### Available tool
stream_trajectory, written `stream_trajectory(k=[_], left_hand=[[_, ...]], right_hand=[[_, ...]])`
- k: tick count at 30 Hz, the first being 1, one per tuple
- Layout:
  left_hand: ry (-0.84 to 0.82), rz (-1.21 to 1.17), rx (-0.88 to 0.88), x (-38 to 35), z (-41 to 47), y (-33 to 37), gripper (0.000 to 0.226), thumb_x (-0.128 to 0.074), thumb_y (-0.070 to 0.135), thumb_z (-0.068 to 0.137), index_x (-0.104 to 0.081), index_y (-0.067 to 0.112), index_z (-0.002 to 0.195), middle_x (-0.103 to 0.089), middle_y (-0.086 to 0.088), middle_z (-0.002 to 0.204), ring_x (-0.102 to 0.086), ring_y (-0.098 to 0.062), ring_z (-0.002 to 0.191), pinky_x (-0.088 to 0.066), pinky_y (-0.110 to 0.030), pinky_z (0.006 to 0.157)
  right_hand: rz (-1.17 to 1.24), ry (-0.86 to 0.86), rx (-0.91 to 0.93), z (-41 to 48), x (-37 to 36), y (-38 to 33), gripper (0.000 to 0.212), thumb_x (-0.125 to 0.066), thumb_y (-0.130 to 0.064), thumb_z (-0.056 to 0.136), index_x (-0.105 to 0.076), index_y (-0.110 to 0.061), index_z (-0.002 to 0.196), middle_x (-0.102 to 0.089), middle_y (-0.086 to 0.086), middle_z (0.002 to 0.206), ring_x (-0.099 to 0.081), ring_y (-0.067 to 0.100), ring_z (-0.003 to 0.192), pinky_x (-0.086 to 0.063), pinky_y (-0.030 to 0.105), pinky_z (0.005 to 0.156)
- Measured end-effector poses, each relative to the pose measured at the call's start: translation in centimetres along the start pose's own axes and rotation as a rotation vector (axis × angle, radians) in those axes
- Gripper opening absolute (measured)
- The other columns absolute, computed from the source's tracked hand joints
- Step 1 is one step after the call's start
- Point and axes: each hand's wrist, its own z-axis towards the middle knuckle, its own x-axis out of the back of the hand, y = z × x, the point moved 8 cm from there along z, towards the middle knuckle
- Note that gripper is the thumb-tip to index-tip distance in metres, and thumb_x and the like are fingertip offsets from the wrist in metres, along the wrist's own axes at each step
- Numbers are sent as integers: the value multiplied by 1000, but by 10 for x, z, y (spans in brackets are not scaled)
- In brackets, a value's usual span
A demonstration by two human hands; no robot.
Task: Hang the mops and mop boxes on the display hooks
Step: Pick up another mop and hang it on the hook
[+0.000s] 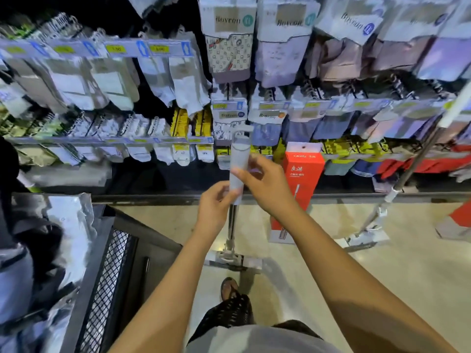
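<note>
Grey mop handle (239,161) upright before rack (107,142), gripped low by left hand (216,207), higher by right hand (265,184); mop head (234,259) on floor (356,271); red mop box (303,171) just right; mesh cart (109,263) near left.

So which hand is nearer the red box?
Right. The right hand holds the mop just left of the red box, nearly touching it; the left hand holds the mop lower down, farther left.

bright light from above is washing the pale floor (407,276) below the fingers (240,173), laying soft shadows there. above the fingers the hanging packets (229,54) are smearing with motion blur; far left of them the frame is darkening and straight lines are bowing.
</note>
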Motion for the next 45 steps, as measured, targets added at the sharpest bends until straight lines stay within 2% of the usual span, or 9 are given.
stream_trajectory(k=[5, 16, 19, 23, 25, 29, 33, 41, 45], left_hand=[[-34, 17, -91, -46, -39, 57, 9, -60, 7, 93, -65, 7, 86, -59, 12, 69, -54, 10, 59, -38, -6, 57], [-291, -9, -405, -242, -195, 186, 13, -59, 38, 83, -52, 36, 72, -55, 19, 57, -49, 11, 57, -34, -6, 54], [-432, -127, -386, -297, -243, 194, 14, -58, 33, 87, -56, 26, 75, -62, 24, 62, -55, 11, 60, -37, -5, 57], [-588, -212, -286, -366, -295, 188, 23, -54, 48, 81, -65, 27, 80, -68, 18, 69, -58, 5, 66, -43, -13, 63], [-694, -240, -252, -397, -322, 187, 25, -57, 43, 84, -68, 21, 85, -70, 11, 75, -62, 1, 72, -47, -15, 68], [-889, -265, -204, -449, -370, 194, 22, -57, 13, 95, -63, 19, 75, -57, 10, 67, -53, 4, 62, -41, -11, 62], [-1053, -251, -183, -498, -409, 202, 28, -61, 15, 93, -58, 22, 66, -54, 9, 63, -49, -3, 64, -38, -20, 63], [-1351, -292, -163, -595, -467, 224, 37, -59, 6, 93, -51, 22, 60, -45, 13, 54, -38, 1, 53, -30, -11, 53], [-1473, -279, -167, -637, -481, 238, 26, -59, 6, 93, -60, 19, 70, -53, 7, 63, -49, 6, 57, -35, -7, 56]], right_hand=[[90, 98, 81, -58, 70, -28, 17, -68, -13, 90, -60, -19, 104, -60, -19, 90, -57, -19, 74, -44, 4, 67], [146, 536, 218, -273, 280, -41, 10, -68, -20, 86, -62, -28, 87, -65, 1, 86, -61, 4, 77, -51, 17, 71], [73, 638, 239, -334, 319, -37, 14, -66, -18, 87, -60, -30, 88, -63, -6, 82, -57, -3, 74, -44, 10, 68], [7, 800, 187, -404, 361, -19, 15, -65, -38, 81, -60, -30, 93, -66, -1, 87, -62, 9, 79, -53, 23, 71], [-33, 885, 155, -438, 378, -10, 22, -64, -39, 80, -62, -24, 96, -65, -6, 88, -61, 7, 78, -53, 27, 73], [-56, 1014, 121, -495, 405, 5, 15, -67, -25, 85, -60, -32, 95, -61, -15, 86, -58, -3, 77, -48, 16, 70], [-70, 1157, 67, -542, 434, 21, 16, -66, -14, 87, -62, -26, 97, -61, -9, 87, -57, -3, 76, -45, 12, 71], [-212, 1435, -102, -617, 497, 31, 9, -66, -20, 88, -66, -14, 94, -58, 11, 81, -49, 1, 71, -41, 15, 66], [-225, 1552, -164, -638, 527, 37, 5, -64, -17, 90, -65, -16, 85, -53, 6, 74, -45, 3, 69, -38, 18, 63]])
